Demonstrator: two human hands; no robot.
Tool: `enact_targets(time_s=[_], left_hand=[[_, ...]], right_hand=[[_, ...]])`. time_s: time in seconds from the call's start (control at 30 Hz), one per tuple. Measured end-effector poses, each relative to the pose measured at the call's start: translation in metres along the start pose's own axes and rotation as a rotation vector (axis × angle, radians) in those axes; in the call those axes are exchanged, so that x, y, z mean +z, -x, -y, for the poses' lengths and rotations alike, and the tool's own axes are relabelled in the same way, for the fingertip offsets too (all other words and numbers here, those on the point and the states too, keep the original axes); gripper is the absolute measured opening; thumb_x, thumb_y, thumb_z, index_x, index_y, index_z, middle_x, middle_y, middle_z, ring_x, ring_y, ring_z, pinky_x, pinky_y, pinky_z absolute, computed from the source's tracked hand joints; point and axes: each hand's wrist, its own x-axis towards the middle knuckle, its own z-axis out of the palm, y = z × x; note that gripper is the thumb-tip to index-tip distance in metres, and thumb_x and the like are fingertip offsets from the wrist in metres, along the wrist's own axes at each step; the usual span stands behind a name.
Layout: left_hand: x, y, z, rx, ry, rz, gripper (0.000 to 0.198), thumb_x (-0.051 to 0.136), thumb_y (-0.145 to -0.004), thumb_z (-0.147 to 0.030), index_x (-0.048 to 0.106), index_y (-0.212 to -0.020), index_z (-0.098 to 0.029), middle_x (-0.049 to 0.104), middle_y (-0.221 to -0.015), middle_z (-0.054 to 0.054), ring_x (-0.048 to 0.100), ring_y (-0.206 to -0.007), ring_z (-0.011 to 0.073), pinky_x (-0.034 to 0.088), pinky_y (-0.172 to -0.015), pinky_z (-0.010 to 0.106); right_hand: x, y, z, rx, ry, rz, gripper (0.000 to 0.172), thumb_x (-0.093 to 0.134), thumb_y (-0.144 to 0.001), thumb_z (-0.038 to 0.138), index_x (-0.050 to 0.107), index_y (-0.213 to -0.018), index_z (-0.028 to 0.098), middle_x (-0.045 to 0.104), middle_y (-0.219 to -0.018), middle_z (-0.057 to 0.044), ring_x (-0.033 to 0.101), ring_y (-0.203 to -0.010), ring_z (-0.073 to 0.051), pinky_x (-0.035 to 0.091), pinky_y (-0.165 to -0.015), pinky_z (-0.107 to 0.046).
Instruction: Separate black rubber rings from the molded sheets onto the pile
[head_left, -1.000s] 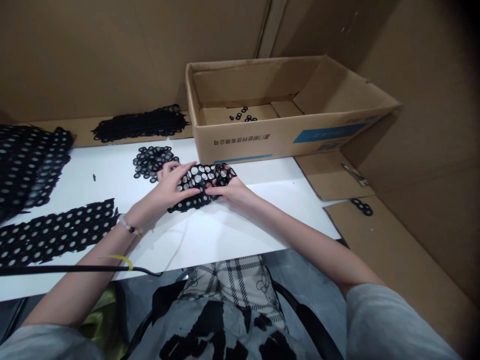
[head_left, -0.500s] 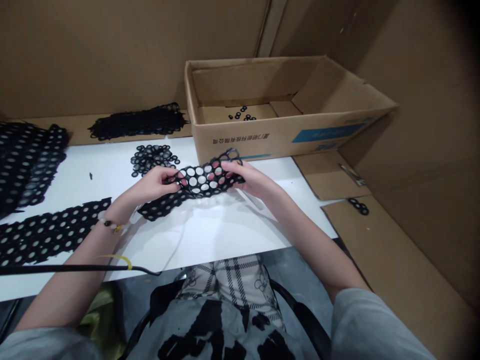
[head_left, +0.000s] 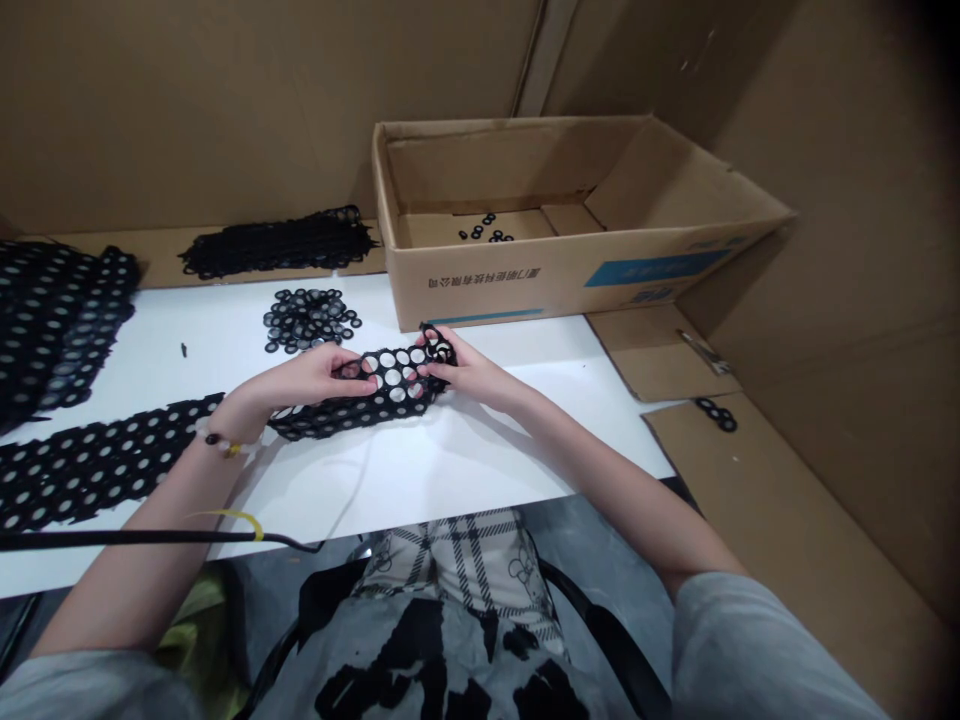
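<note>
Both my hands hold a black sheet with rows of round holes (head_left: 393,376), a little above the white table. My left hand (head_left: 311,380) pinches its left end between thumb and fingers. At its right end, my right hand (head_left: 465,370) is closed on the sheet, which is bent over and bunched there. White shows through the holes in the middle. The sheet's lower part droops towards the table on the left. Just behind my left hand lies a pile of small black rings (head_left: 307,318).
An open cardboard box (head_left: 480,275) holding a few black rings stands behind my hands. Perforated black sheets (head_left: 97,460) lie at left, with a thicker stack (head_left: 60,320) behind. A black bundle (head_left: 277,243) rests along the back. Tweezers (head_left: 703,352) and joined rings (head_left: 716,413) are at right.
My right hand has moved left and slightly down, closer to my left hand. The sheet's right end, spread out before, is now folded and bunched at my right fingers.
</note>
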Motion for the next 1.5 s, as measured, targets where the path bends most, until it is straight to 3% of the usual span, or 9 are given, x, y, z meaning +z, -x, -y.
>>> enact_targets(time_s=[0.2,0.4,0.5,0.6,0.8,0.97,1.1,1.3,1.5], left_hand=[[0.005,0.000,-0.010,-0.044,0.031,-0.124,0.036,0.063,-0.080,-0.054,0.062,-0.076,-0.018,0.037,-0.057,-0.006,0.031,-0.051,0.0090,0.022,-0.046,0.023],[0.006,-0.003,-0.006,-0.007,-0.042,-0.113,0.034,0.063,-0.079,-0.053,0.066,-0.082,-0.019,0.048,-0.059,-0.004,0.042,-0.053,0.0114,0.032,-0.051,0.024],[0.004,-0.004,-0.005,0.098,-0.161,-0.451,0.034,0.065,-0.076,-0.047,0.065,-0.098,-0.020,0.065,-0.086,0.003,0.057,-0.076,0.0180,0.044,-0.070,0.030],[0.007,0.000,-0.011,0.212,-0.340,-0.843,0.024,0.063,-0.080,-0.043,0.062,-0.083,-0.020,0.064,-0.086,0.005,0.056,-0.083,0.0207,0.043,-0.079,0.034],[0.033,-0.001,-0.020,0.188,-0.361,-0.320,0.046,0.059,-0.083,-0.052,0.045,-0.055,-0.019,0.045,-0.050,-0.003,0.039,-0.050,0.0112,0.029,-0.053,0.027],[0.037,-0.006,-0.020,0.211,-0.266,-0.218,0.040,0.048,-0.091,-0.047,0.049,-0.063,-0.019,0.050,-0.061,-0.002,0.045,-0.059,0.0128,0.033,-0.058,0.026],[0.024,-0.003,-0.019,0.210,-0.143,-0.283,0.034,0.045,-0.089,-0.035,0.051,-0.060,-0.018,0.053,-0.064,0.000,0.050,-0.065,0.0147,0.036,-0.064,0.027],[0.008,-0.002,-0.010,0.173,0.048,-0.789,0.028,0.041,-0.080,-0.025,0.041,-0.053,-0.020,0.045,-0.053,-0.001,0.043,-0.056,0.0140,0.033,-0.058,0.029],[0.043,-0.006,-0.018,0.271,-0.517,-0.537,0.029,0.045,-0.087,-0.025,0.040,-0.058,-0.021,0.044,-0.056,0.001,0.043,-0.061,0.0170,0.032,-0.062,0.032]], right_hand=[[0.004,0.002,0.003,0.130,-0.108,0.044,0.053,0.081,-0.062,0.030,0.060,-0.110,0.021,0.067,-0.104,-0.005,0.064,-0.095,-0.021,0.052,-0.089,-0.036],[0.005,0.003,-0.002,0.120,0.137,0.158,0.030,0.083,-0.060,0.032,0.068,-0.082,0.016,0.070,-0.087,-0.004,0.063,-0.084,-0.019,0.051,-0.089,-0.038],[0.004,0.002,-0.004,0.093,0.100,0.131,0.026,0.080,-0.065,0.031,0.068,-0.082,0.016,0.071,-0.089,-0.005,0.064,-0.086,-0.019,0.051,-0.089,-0.038],[0.006,0.003,-0.006,0.091,0.040,0.057,0.026,0.080,-0.064,0.029,0.068,-0.084,0.017,0.072,-0.092,-0.005,0.064,-0.088,-0.019,0.051,-0.088,-0.037],[0.016,0.005,-0.009,0.059,-0.134,0.066,0.030,0.086,-0.058,0.032,0.068,-0.076,0.016,0.069,-0.077,-0.001,0.062,-0.073,-0.015,0.051,-0.077,-0.032],[0.020,0.003,-0.015,0.024,-0.212,0.069,0.034,0.086,-0.058,0.033,0.070,-0.083,0.016,0.071,-0.082,-0.001,0.064,-0.078,-0.016,0.051,-0.080,-0.031],[0.021,0.002,-0.013,0.062,-0.274,-0.002,0.037,0.086,-0.057,0.030,0.070,-0.088,0.018,0.073,-0.092,-0.004,0.065,-0.087,-0.019,0.052,-0.086,-0.035],[0.018,0.002,-0.009,0.109,-0.334,-0.101,0.031,0.085,-0.056,0.024,0.070,-0.083,0.018,0.071,-0.092,-0.005,0.065,-0.088,-0.019,0.051,-0.090,-0.039],[0.017,-0.002,-0.017,-0.011,-0.290,-0.077,0.031,0.086,-0.054,0.024,0.067,-0.078,0.017,0.068,-0.082,-0.001,0.063,-0.080,-0.016,0.051,-0.087,-0.035]])
